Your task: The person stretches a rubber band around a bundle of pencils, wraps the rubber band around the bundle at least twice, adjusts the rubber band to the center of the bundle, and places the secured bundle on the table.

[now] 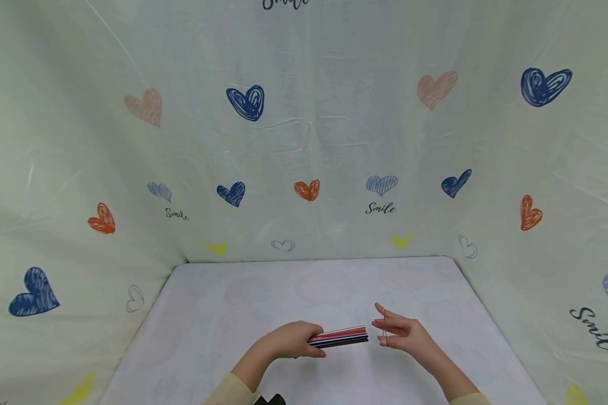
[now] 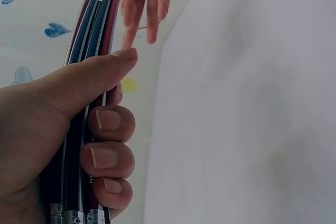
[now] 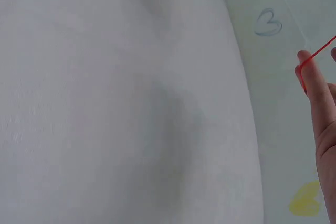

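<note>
A bundle of several pencils (image 1: 343, 336) in red, dark blue and black lies in the grip of my left hand (image 1: 295, 340), above the white table. In the left wrist view, the thumb (image 2: 113, 66) presses along the pencils (image 2: 97, 24) and the fingers curl round them; metal bands show near their lower ends. Just beyond the bundle's right end is my right hand (image 1: 407, 333), apart from it, with its fingers spread. A thin red rubber band (image 3: 317, 53) is stretched round those fingers. Most of the right hand is cut off in its own wrist view.
The white table (image 1: 208, 292) stretches beneath both hands, with its far edge against a pale curtain (image 1: 334, 140) printed with hearts and "Smile". A small black object (image 1: 271, 400) shows at the bottom edge by the left sleeve (image 1: 231, 391).
</note>
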Action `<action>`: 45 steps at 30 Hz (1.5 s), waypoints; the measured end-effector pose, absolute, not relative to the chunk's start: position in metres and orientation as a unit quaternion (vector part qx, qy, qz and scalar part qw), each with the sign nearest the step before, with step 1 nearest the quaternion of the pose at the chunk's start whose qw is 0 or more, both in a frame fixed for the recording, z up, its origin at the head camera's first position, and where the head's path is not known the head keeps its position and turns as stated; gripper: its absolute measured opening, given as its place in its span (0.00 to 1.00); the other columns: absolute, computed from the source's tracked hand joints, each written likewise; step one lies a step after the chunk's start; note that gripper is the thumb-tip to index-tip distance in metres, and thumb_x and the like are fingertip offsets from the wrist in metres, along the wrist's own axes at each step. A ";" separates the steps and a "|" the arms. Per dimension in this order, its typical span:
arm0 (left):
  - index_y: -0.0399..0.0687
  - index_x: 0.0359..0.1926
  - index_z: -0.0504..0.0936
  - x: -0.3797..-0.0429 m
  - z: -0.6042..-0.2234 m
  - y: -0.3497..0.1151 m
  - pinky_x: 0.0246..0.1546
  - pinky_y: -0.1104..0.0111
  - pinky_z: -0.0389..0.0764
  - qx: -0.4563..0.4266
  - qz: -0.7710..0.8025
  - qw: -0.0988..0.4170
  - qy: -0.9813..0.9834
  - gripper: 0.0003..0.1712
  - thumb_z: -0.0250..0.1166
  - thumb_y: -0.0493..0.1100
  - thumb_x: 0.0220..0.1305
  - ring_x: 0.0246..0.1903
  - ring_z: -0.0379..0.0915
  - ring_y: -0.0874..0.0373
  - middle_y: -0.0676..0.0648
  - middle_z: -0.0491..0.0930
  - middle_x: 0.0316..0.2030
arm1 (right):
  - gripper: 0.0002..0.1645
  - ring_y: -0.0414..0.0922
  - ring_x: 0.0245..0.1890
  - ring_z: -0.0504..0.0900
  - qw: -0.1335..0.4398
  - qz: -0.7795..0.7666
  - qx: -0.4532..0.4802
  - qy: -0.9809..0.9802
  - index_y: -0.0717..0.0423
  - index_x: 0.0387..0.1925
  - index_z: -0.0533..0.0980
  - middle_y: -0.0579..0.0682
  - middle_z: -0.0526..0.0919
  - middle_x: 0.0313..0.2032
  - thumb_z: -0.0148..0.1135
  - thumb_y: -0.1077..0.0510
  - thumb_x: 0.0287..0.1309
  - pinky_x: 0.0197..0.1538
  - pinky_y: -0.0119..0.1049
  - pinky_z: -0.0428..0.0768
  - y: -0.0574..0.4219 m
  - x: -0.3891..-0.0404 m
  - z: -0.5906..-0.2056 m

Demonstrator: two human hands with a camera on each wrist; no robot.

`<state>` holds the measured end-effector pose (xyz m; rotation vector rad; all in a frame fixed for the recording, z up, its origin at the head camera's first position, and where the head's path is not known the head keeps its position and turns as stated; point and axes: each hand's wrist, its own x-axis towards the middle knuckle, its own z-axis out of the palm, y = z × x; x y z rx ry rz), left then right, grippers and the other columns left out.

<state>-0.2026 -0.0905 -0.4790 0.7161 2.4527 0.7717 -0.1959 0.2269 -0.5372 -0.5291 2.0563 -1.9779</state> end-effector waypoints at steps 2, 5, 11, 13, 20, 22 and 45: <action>0.54 0.33 0.79 -0.203 -0.479 -0.089 0.22 0.71 0.70 0.263 0.276 0.231 0.895 0.09 0.72 0.48 0.58 0.20 0.67 0.65 0.58 0.74 0.21 | 0.31 0.42 0.58 0.76 0.120 -0.683 -0.201 0.692 0.72 0.59 0.72 0.58 0.58 0.71 0.70 0.68 0.53 0.51 0.43 0.78 0.220 -0.194 -0.532; 0.53 0.33 0.80 -0.205 -0.480 -0.087 0.25 0.70 0.70 0.266 0.268 0.227 0.898 0.09 0.72 0.48 0.58 0.21 0.67 0.65 0.58 0.74 0.22 | 0.37 0.40 0.61 0.73 0.119 -0.687 -0.233 0.678 0.70 0.63 0.68 0.67 0.52 0.71 0.71 0.68 0.52 0.52 0.43 0.77 0.210 -0.190 -0.522; 0.54 0.32 0.79 -0.205 -0.479 -0.082 0.26 0.71 0.70 0.281 0.253 0.218 0.900 0.09 0.72 0.49 0.58 0.22 0.67 0.66 0.59 0.73 0.21 | 0.36 0.39 0.64 0.70 0.119 -0.687 -0.303 0.650 0.68 0.63 0.67 0.64 0.54 0.72 0.69 0.71 0.52 0.54 0.40 0.76 0.194 -0.185 -0.508; 0.55 0.32 0.79 -0.204 -0.478 -0.080 0.26 0.71 0.70 0.285 0.251 0.215 0.900 0.10 0.72 0.49 0.58 0.22 0.66 0.66 0.59 0.73 0.21 | 0.34 0.41 0.64 0.69 0.118 -0.685 -0.321 0.644 0.67 0.62 0.69 0.66 0.55 0.71 0.68 0.72 0.53 0.53 0.40 0.76 0.190 -0.184 -0.506; 0.55 0.32 0.79 -0.201 -0.471 -0.077 0.26 0.71 0.70 0.291 0.258 0.213 0.896 0.09 0.72 0.48 0.58 0.22 0.66 0.66 0.59 0.73 0.21 | 0.29 0.43 0.63 0.71 0.096 -0.666 -0.347 0.654 0.67 0.58 0.73 0.75 0.57 0.66 0.69 0.71 0.53 0.53 0.39 0.77 0.185 -0.183 -0.503; 0.55 0.32 0.79 -0.200 -0.468 -0.077 0.27 0.72 0.71 0.298 0.260 0.211 0.894 0.09 0.72 0.49 0.58 0.22 0.67 0.67 0.60 0.73 0.21 | 0.29 0.41 0.63 0.71 0.088 -0.659 -0.347 0.661 0.66 0.58 0.73 0.74 0.59 0.66 0.69 0.71 0.53 0.53 0.37 0.76 0.184 -0.182 -0.502; 0.54 0.32 0.79 -0.202 -0.430 -0.090 0.24 0.73 0.68 0.325 0.304 0.182 0.877 0.09 0.71 0.49 0.59 0.21 0.65 0.68 0.60 0.72 0.20 | 0.14 0.46 0.48 0.83 0.137 -0.630 -0.366 0.671 0.72 0.53 0.74 0.64 0.82 0.49 0.51 0.69 0.69 0.46 0.47 0.81 0.184 -0.181 -0.496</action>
